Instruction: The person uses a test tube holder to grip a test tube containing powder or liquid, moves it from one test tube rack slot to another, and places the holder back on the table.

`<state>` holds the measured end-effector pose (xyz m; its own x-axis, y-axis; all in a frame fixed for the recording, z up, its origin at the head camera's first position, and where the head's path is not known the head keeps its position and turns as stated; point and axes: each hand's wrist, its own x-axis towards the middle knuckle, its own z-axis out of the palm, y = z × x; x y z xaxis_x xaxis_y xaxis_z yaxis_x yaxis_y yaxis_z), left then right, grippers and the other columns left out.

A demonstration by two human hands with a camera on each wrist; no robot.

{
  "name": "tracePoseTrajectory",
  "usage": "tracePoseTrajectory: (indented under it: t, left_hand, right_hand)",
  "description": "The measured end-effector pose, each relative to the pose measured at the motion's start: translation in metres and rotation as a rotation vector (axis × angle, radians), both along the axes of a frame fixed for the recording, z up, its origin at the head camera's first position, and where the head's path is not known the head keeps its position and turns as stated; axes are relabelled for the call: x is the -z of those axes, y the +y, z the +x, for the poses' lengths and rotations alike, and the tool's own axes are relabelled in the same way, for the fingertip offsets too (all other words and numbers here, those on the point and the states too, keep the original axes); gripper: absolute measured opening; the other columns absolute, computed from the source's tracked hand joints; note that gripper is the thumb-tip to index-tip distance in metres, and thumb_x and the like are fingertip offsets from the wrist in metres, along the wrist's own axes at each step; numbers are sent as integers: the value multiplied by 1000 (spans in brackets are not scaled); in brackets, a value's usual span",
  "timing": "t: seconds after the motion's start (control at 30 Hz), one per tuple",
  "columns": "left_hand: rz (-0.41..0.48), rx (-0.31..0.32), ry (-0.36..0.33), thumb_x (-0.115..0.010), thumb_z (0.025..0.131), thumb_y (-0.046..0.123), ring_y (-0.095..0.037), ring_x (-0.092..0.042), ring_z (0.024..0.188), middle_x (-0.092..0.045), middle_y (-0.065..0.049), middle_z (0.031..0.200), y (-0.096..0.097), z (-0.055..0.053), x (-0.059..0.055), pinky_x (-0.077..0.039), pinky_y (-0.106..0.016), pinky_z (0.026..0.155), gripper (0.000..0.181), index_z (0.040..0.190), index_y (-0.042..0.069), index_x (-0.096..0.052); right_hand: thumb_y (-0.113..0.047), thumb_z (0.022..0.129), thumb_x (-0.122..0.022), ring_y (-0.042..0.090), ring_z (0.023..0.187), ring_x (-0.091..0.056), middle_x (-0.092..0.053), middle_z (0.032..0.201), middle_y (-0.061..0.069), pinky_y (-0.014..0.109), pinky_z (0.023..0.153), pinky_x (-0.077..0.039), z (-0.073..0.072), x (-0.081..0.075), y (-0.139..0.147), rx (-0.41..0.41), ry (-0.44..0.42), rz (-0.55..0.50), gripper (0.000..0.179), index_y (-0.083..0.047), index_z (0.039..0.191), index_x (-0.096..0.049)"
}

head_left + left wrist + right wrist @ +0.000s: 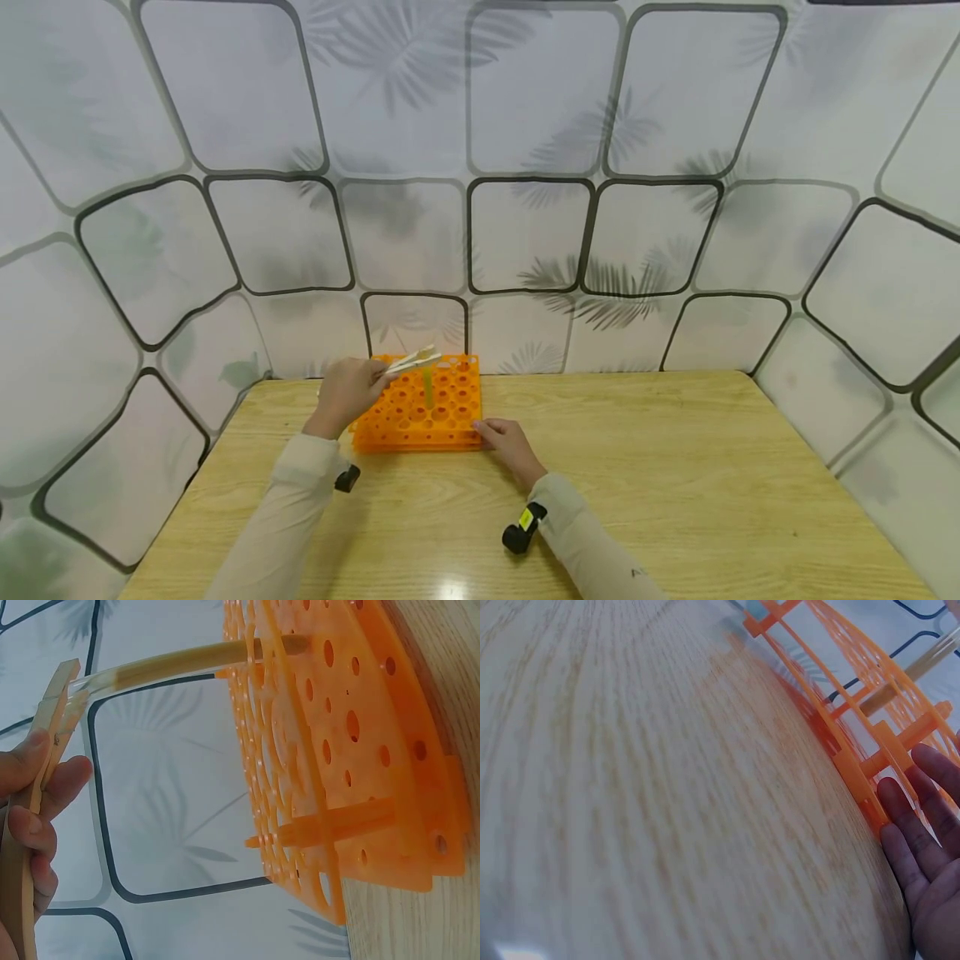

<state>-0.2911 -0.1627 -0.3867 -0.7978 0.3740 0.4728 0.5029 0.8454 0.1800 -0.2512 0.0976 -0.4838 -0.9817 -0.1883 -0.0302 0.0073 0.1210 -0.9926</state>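
My left hand (pixel 348 396) grips a wooden test tube clamp (pixel 52 712), raised over an orange test tube rack (pixel 420 444). The clamp's jaws are around the top of a glass test tube (pixel 180 666) that contains yellow liquid. This tube stands in the rack, its lower part passing through a hole in the upper tier and its bottom end down near the lower plate. At the rack's right end, my right hand (pixel 513 446) touches the side with its fingers (pixel 904 802) extended along the orange frame.
The rack stands on a wood-grain table (pixel 675 467), toward its far edge. Behind it rises a patterned wall covering (pixel 525 233) that wraps around both sides. A black wrist camera (pixel 517 537) sits by the right sleeve, another (pixel 347 478) by the left.
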Motion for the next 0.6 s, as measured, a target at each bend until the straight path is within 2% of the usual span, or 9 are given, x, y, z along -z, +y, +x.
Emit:
tracePoseTrajectory:
  t: [0.13, 0.27, 0.4, 0.6]
  left_hand:
    - [8, 9, -4, -65, 89, 25, -6, -25, 39, -46, 4, 46, 0, 0, 2, -21, -20, 42, 28, 65, 12, -62]
    - [5, 19, 4, -65, 89, 24, -6, -24, 40, -45, 5, 46, 0, 0, 4, -20, -20, 43, 31, 61, 14, -57]
    - [6, 22, -4, -65, 89, 25, -7, -22, 41, -38, 5, 45, 0, 0, 5, -19, -21, 44, 34, 58, 15, -53]
    - [-2, 24, 22, -66, 88, 24, -7, -20, 43, -29, 6, 46, 0, 1, 8, -19, -22, 47, 35, 58, 15, -50]
  right_hand:
    - [-19, 97, -52, 22, 96, -63, -66, 109, 21, 39, 85, -53, -1, 2, 0, -4, 4, 8, 33, 10, 108, -65]
    - [-23, 97, -53, 21, 96, -64, -66, 109, 19, 36, 83, -53, -10, 17, 2, -5, -1, -7, 35, 8, 107, -66]
    - [-28, 96, -54, 16, 96, -64, -67, 111, 17, 33, 82, -53, -17, 29, 2, 11, -4, 4, 37, 5, 108, -67]
    - [-27, 96, -54, 16, 96, -64, -66, 112, 19, 34, 83, -53, -16, 27, 1, 16, -10, 6, 38, 6, 108, -66]
